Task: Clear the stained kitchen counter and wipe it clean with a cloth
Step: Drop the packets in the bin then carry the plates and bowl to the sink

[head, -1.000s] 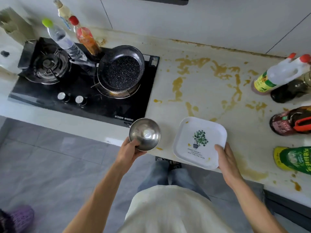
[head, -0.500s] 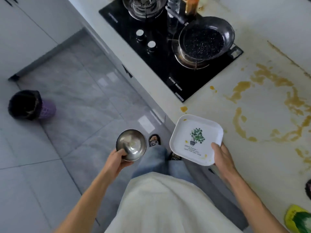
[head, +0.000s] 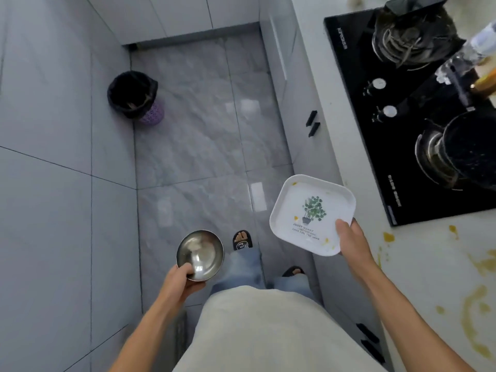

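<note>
Left hand (head: 180, 276) grips the steel bowl (head: 200, 255) by its rim; right hand (head: 352, 241) pinches a corner of the plate (head: 311, 214). Both are held level over the floor, clear of the stained worktop (head: 429, 264), apparently being cleared before wiping. No cloth visible.

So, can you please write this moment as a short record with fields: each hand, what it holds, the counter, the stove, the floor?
left hand: grips the steel bowl by its rim, over the floor
right hand: holds the white square plate by a corner, thumb on top
plate state: yellow smears, plant print
counter: yellow-brown stains
stove: black, with a dark pan on the near burner
floor: grey tiles, bin with black bag
</note>
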Demonstrator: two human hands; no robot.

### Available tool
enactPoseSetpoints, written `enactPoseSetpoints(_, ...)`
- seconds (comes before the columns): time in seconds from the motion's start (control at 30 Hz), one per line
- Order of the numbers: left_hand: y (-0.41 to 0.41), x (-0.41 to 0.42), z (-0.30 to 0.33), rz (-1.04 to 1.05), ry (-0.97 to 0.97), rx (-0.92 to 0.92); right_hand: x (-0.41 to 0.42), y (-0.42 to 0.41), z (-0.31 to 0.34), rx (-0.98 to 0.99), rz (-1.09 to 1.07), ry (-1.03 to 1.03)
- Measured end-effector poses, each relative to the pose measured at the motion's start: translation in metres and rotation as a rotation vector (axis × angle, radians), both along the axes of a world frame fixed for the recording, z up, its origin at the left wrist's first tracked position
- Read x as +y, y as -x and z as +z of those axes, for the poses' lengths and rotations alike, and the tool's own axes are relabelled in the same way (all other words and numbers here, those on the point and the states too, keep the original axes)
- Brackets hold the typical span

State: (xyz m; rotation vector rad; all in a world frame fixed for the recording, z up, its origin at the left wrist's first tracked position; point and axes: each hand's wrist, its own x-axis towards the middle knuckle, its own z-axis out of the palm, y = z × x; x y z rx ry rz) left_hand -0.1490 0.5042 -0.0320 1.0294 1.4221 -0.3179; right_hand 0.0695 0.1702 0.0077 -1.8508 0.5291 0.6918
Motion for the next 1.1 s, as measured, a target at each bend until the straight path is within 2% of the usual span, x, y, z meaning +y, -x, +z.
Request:
enactPoseSetpoints(0.17,-0.044,0.050,-0.002,0.007,-0.006,-0.038,0.052,-0.029,-0.008,0.039,0.010,0.033)
enactPoseSetpoints(0.53,-0.213,0.152,0.004,0.021,-0.022,-0.179,0.112,-0.112,-0.018,0.080,0.058,0.103)
enactPoseSetpoints(0.8,-0.298,0.210,-0.002,0.057,-0.080,-0.109,0.179,-0.243,-0.041,0.106,0.105,0.099)
enactPoseSetpoints(1.1,-0.334,0.270,-0.001,0.190,-0.052,0.003,0.330,-0.401,-0.024,0.026,0.276,-0.002)
